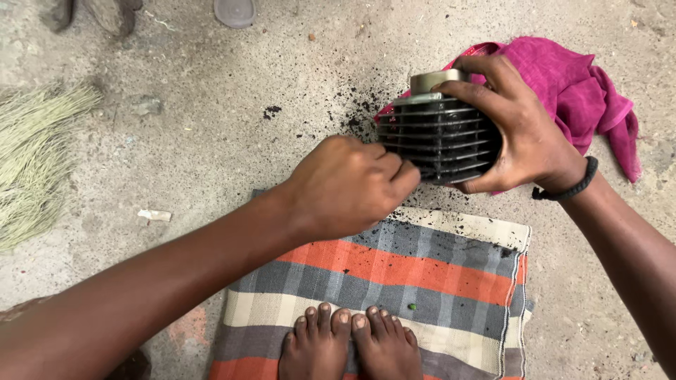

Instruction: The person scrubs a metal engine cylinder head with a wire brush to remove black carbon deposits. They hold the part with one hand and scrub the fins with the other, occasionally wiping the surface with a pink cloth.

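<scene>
Hands of one person work above a concrete floor (pixel 211 134); right hand (pixel 524 134) wraps its spread fingers around a dark finned metal cylinder (pixel 436 137), gripping it firmly and holding it in the air, tilted on its side; left hand (pixel 348 186) is curled into a closed fist with fingertips pressed against the fins at the cylinder's lower left edge; whether it pinches anything cannot be told; black grit is scattered on the floor beneath; magenta cloth (pixel 577 91) lies behind the cylinder; striped cloth (pixel 422 274) lies below, bare feet (pixel 352 345) resting on it; straw broom (pixel 35 155) lies at far left.
</scene>
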